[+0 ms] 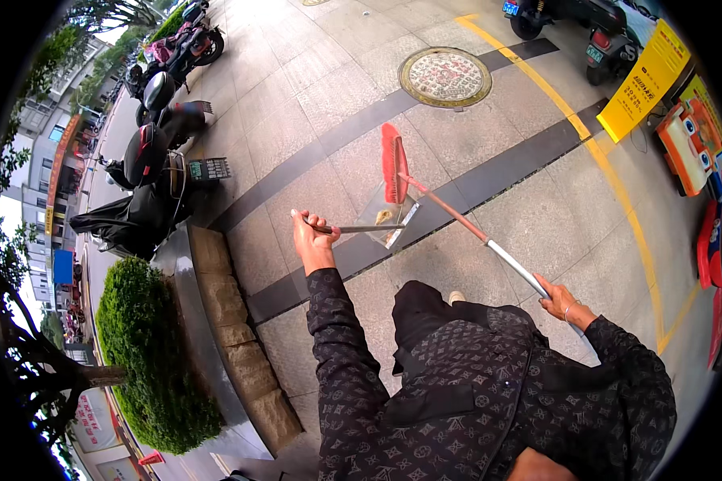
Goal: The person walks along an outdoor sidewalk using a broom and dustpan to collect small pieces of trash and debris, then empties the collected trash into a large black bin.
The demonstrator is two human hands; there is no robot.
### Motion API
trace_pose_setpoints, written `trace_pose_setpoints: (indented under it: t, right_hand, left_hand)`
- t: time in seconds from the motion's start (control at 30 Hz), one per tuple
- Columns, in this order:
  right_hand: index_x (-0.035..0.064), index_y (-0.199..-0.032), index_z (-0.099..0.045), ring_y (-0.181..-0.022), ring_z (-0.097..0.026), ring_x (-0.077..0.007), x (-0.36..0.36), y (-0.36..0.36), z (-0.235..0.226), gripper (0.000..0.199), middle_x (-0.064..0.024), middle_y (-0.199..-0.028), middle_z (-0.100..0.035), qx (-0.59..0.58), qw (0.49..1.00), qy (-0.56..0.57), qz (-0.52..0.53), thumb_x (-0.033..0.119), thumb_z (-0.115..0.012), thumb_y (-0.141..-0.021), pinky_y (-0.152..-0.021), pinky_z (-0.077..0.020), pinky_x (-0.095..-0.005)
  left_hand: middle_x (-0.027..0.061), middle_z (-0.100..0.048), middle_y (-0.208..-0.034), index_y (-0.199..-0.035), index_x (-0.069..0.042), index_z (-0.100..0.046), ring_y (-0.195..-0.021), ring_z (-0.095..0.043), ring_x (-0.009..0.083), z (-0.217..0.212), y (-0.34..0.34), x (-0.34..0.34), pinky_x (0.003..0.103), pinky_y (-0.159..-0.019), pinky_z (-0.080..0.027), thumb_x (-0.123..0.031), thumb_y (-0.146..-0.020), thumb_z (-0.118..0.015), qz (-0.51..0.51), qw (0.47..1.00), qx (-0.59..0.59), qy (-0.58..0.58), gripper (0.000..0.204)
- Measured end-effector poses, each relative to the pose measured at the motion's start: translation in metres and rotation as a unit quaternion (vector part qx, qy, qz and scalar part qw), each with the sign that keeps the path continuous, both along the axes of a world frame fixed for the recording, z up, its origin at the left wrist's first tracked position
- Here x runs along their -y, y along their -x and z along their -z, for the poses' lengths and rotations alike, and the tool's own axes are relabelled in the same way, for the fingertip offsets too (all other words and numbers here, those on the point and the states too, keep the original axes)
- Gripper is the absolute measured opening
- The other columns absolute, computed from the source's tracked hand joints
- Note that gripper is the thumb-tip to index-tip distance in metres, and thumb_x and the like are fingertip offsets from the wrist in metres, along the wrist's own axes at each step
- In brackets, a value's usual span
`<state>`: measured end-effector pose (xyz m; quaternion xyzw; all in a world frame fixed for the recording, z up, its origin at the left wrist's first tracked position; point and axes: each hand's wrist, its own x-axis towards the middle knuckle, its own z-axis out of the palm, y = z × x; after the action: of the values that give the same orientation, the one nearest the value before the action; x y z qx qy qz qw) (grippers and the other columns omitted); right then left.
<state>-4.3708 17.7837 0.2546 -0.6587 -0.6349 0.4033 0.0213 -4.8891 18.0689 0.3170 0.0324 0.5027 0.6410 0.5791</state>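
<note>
My left hand (pixel 313 238) is closed round the dark end of a long-handled dustpan's thin handle. The dustpan (pixel 375 210) looks grey and partly see-through, with a pale brown scrap (pixel 384 216) lying in it. In my right hand (pixel 564 302) is the pole of a broom, white near the hand and pinkish red farther down. Red bristles on the broom head (pixel 394 164) stand beside the dustpan's far right side and overlap it in view. Whether the bristles touch the pan I cannot tell.
Stone paving with dark bands surrounds a round manhole cover (pixel 445 77). Parked scooters (pixel 160 164) line the left, near a stone-edged planter with a green hedge (pixel 140 353). To the right stand a yellow sign board (pixel 643 80) and an orange cartoon-faced ride (pixel 690 148).
</note>
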Motion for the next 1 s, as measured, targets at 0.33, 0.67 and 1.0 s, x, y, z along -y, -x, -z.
trace_pose_setpoints:
  t: [0.33,0.67,1.0]
  right_hand:
    - [0.0166,-0.146,-0.027,-0.077,-0.064,-0.0403,-0.270,-0.021,0.023,0.076,-0.0242,-0.084,-0.064,0.088,0.996,0.009,0.010,0.005,-0.060,-0.078,-0.071,-0.0509,-0.0441]
    - [0.0045,-0.128,-0.046,-0.039,-0.040,-0.0068,-0.614,0.062,-0.017,0.051,0.0005,-0.055,-0.044,-0.269,0.857,0.211,0.385,0.000,-0.062,-0.080,-0.034,-0.0353,-0.0242]
    - [0.0014,-0.094,-0.044,-0.040,-0.042,-0.0071,-0.935,0.036,0.073,0.021,-0.0027,-0.057,-0.044,-0.392,0.733,0.231,0.506,-0.003,-0.060,-0.081,-0.032,-0.0317,-0.0255]
  left_hand:
    - [-0.0061,-0.038,-0.056,-0.090,-0.019,-0.043,-0.053,-0.039,0.0132,0.073,0.015,-0.321,0.039,-0.056,-0.033,-0.051,-0.098,-0.034,-0.095,0.993,0.059,0.021,0.034]
    - [-0.0061,-0.040,-0.058,-0.089,-0.019,-0.049,-0.053,-0.039,0.0100,0.067,-0.005,-0.578,0.034,-0.055,-0.032,-0.050,-0.094,-0.050,0.100,0.984,-0.082,0.126,0.031]
    - [-0.0059,-0.037,-0.057,-0.085,-0.014,-0.051,-0.050,-0.036,0.0094,0.100,0.015,-0.819,0.035,-0.047,-0.029,-0.047,-0.093,-0.052,0.145,0.949,-0.246,0.134,0.034]
